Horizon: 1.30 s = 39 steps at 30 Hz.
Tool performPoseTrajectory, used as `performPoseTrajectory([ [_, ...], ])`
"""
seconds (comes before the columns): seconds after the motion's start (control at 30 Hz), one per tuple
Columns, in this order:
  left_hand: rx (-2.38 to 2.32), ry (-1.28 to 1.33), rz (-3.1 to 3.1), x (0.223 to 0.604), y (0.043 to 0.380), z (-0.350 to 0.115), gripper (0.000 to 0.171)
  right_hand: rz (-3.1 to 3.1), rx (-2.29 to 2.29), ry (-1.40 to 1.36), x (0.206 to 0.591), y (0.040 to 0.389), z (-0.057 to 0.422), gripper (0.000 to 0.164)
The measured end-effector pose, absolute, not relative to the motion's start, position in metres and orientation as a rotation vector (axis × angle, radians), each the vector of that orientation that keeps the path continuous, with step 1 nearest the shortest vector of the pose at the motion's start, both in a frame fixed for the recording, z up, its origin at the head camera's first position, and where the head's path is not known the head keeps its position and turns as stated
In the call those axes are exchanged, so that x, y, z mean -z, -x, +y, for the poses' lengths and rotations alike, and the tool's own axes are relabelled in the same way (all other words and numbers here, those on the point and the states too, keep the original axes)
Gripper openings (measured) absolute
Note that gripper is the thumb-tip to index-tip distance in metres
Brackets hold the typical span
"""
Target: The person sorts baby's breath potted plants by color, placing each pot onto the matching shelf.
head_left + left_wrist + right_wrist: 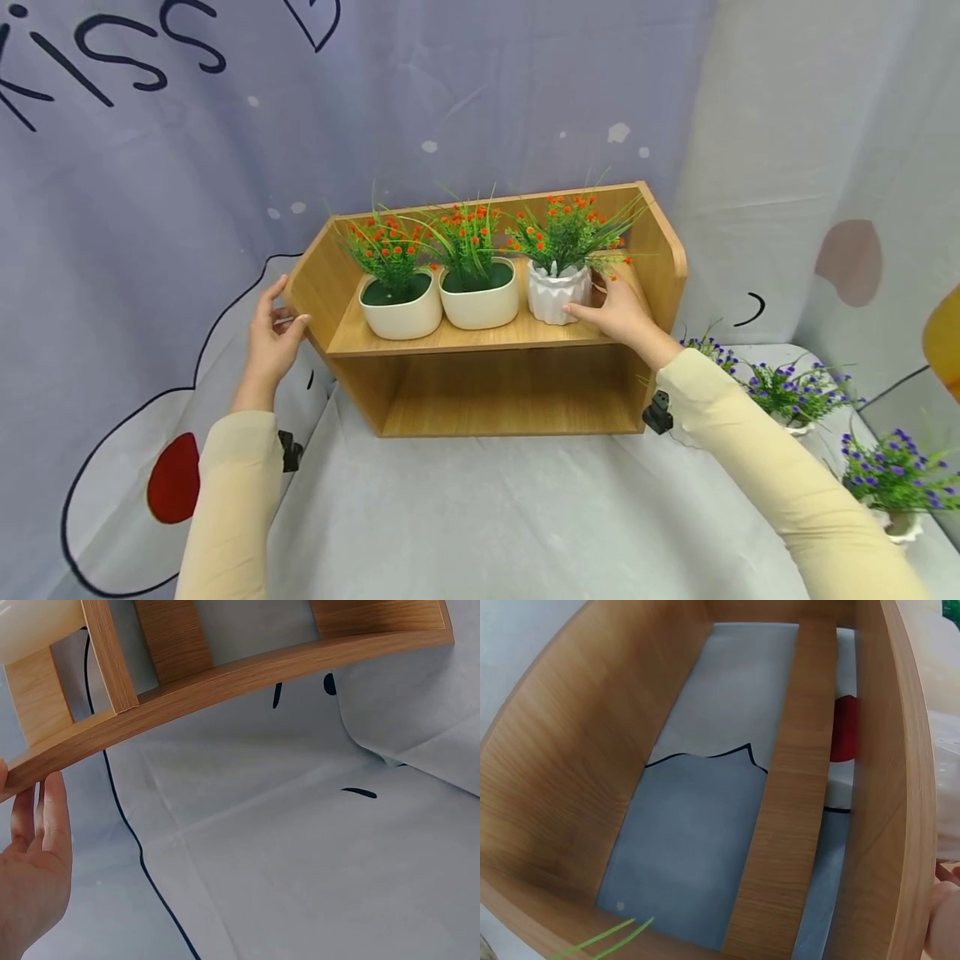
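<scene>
A two-level wooden shelf (510, 392) stands against the curtain. My left hand (272, 346) holds the front edge of its left side panel; in the left wrist view several fingers (57, 814) press the panel's outer face. On the upper board, my right hand (624, 310) grips a white ribbed flowerpot (553, 296) with orange flowers, thumb in front, the other fingers partly hidden behind it. Left of that pot are two smooth cream flowerpots (403, 315) with similar orange-flowered plants, side by side. Only a sliver of the right hand (946, 919) shows at the right wrist view's edge.
Purple-flowered potted plants (798, 392) stand on the right of the white cloth surface (480, 508), below my right forearm. A printed curtain (480, 100) hangs behind the shelf. Each wrist carries a small black camera mount (657, 412).
</scene>
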<state>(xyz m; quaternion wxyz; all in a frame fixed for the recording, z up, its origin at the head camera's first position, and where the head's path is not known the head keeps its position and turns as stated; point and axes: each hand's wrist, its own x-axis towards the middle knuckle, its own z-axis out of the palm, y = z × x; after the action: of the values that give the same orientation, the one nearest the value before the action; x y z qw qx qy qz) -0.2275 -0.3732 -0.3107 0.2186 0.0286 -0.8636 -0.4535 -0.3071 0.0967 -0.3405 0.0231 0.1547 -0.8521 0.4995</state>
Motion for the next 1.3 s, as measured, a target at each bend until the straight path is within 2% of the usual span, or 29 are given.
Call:
performPoseTrajectory([
  [0.23,1.261,-0.059,-2.382,0.306,0.229,-0.372,0.066,-2.436,-1.645,-0.472,0.335,0.297,0.099,0.074],
  [0.5,1.272,-0.067,-2.371,0.301,0.222,-0.368,0.064,-2.518,-1.607,-0.464,0.325,0.276,0.108,0.086],
  [0.93,1.238,-0.024,-2.331,0.305,0.225,-0.375,0.064,-2.311,-1.608,-0.614,0.332,0.246,0.117,0.076],
  [1.3,1.248,-0.022,-2.334,0.312,0.226,-0.374,0.065,-2.216,-1.570,-0.591,0.349,0.211,0.137,0.074],
])
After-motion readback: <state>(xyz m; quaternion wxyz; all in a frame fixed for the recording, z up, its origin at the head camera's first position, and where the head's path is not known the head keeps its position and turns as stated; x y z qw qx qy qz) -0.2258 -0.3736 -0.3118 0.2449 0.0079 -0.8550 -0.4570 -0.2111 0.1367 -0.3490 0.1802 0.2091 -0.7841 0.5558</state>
